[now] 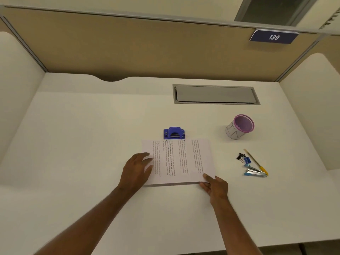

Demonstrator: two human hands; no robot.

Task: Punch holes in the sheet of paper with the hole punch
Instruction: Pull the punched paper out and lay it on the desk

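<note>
the left hand (137,170) lies flat and open on the sheet of paper's (179,162) left end. the sheet's long axis runs left to right, its far edge at the hole punch (174,133) mouth. the right hand (214,186) pinches the near right corner, equally distant.

A white surface (92,126) with a grey cable hatch (215,94) stands inside beige partition walls (147,46), where a blue plate (273,37) shows 139.
</note>
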